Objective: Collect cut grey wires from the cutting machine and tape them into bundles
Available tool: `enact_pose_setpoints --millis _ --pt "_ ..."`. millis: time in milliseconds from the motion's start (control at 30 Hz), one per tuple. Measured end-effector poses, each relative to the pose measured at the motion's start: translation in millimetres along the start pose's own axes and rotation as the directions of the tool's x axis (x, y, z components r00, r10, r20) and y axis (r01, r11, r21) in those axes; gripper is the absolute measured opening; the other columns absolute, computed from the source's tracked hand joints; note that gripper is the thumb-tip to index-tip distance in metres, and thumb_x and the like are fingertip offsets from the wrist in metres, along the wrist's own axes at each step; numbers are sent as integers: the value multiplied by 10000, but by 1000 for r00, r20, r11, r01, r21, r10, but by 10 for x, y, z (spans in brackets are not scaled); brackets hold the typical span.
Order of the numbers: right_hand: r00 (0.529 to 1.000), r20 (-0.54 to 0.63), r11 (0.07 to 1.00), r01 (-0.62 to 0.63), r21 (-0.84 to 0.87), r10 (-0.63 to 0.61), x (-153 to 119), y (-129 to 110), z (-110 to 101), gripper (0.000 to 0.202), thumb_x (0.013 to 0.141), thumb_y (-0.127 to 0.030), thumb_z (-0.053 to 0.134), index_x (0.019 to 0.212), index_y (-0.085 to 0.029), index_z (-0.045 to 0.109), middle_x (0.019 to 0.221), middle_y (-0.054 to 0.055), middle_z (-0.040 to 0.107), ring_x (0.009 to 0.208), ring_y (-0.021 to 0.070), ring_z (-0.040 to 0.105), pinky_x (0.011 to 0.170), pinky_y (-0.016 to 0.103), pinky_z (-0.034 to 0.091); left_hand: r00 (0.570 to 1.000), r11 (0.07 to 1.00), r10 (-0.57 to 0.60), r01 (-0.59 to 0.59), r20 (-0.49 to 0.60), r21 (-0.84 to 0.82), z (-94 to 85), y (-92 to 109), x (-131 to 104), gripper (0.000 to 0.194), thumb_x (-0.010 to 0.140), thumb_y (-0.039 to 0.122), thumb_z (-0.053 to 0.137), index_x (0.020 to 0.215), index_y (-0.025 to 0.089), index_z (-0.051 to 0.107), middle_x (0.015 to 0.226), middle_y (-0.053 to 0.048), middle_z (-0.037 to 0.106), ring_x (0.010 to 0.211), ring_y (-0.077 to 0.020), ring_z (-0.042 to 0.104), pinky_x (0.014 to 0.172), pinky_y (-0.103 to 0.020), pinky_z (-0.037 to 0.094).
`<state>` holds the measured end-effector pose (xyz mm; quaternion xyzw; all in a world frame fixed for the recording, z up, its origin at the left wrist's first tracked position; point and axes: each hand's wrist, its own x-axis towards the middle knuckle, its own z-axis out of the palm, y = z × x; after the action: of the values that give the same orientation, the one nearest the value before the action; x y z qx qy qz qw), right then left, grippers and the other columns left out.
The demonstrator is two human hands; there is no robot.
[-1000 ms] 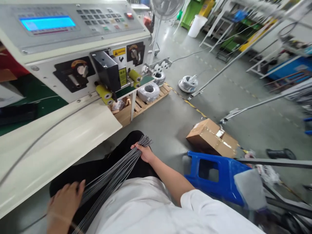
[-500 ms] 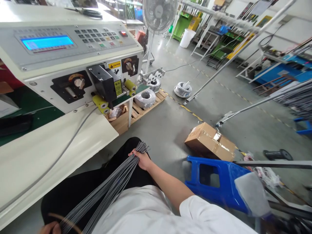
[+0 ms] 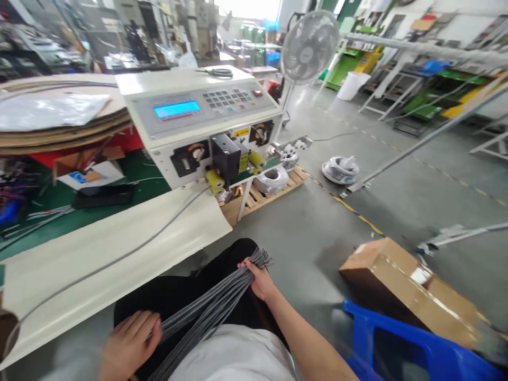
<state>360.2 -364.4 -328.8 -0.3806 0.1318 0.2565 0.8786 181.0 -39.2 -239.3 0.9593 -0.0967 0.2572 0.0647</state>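
Observation:
A bundle of thin grey cables [image 3: 214, 299] lies slantwise across my lap. My right hand [image 3: 260, 279] is closed around it near its far end, and the cut tips stick out past the fingers. Lower left, my left hand [image 3: 133, 338] has its fingers curled over part of the same bundle; slight blur softens its edges. The near end of the bundle runs out of the picture at the bottom. Ahead stands a cable-cutting machine [image 3: 206, 114] with a lit blue display. One grey cable [image 3: 130, 248] comes from its yellow rollers and trails along a cream chute [image 3: 190, 225].
A cardboard box [image 3: 408, 286] and a blue plastic stool [image 3: 397, 338] stand to my right. Coils of cable [image 3: 272, 180] rest on a wooden pallet under the machine. A fan [image 3: 309, 47] stands behind it. Left, a green bench [image 3: 146, 188] carries an open carton [image 3: 89, 166].
The view has swung left, bringing more of the bench into sight. My left hand has moved up along the bundle from the lower edge; my right hand keeps its grip near the tips.

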Motion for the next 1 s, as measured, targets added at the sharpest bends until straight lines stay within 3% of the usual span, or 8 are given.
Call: enact_pose_setpoints --millis 133,267,400,500,633,767,867,1000 --pt "1000 2 1000 -17 -25 17 4 -4 14 206 734 -320 808 879 -224 696 838 13 688 904 200 657 906 372 489 965 989 104 -125 -243 -76 -103 326 926 267 737 108 667 972 233 671 839 -18 712 810 -190 654 798 -343 524" --pt "1000 -13 998 -3 -67 3 -18 -8 49 200 722 -337 809 865 -246 702 839 10 685 903 209 660 924 389 493 962 982 -183 186 -203 -4 -143 467 1744 381 815 225 619 1196 236 616 1101 -113 650 1048 -279 600 949 -461 489" --pt "999 -38 993 10 -117 -15 -31 -27 64 223 704 -377 816 854 -251 709 857 29 698 905 228 663 921 409 502 920 915 -371 385 -126 120 -69 427 2127 618 890 370 537 1448 139 407 1272 -217 542 1183 -362 513 951 -517 466" --pt "999 -32 992 2 -122 -6 -41 -52 83 235 698 -389 821 851 -248 713 865 39 705 916 241 669 923 420 506 902 884 -426 430 -66 184 -27 392 2085 667 915 435 491 1483 118 342 1270 -222 544 1161 -373 513 884 -488 487" --pt "999 -36 995 -35 -94 32 -49 -81 106 235 700 -368 827 870 -245 721 865 37 711 924 243 675 932 425 506 904 880 -428 419 -9 224 -89 363 1810 654 927 494 462 1483 172 339 1292 -191 552 1103 -334 555 768 -398 493" --pt "998 -49 994 -49 -95 45 -31 -95 105 255 681 -364 844 867 -238 722 849 32 713 917 237 679 927 416 507 929 922 -366 352 63 161 -196 295 1507 390 941 430 485 1269 231 554 1078 -101 644 944 -243 612 749 -353 480" --pt "998 -46 994 -42 -105 37 -13 -89 99 249 683 -370 840 850 -232 715 845 30 715 905 231 678 910 400 510 966 960 -256 257 -23 113 -212 268 1323 156 926 308 540 1032 250 638 920 -47 670 857 -195 622 775 -340 475" --pt "999 -20 992 -45 -116 43 -4 -58 78 245 705 -368 823 856 -212 708 872 45 729 900 225 674 898 396 505 977 981 -160 173 -144 84 -32 400 1105 119 880 267 614 992 244 648 871 -41 687 772 -175 629 740 -330 474"
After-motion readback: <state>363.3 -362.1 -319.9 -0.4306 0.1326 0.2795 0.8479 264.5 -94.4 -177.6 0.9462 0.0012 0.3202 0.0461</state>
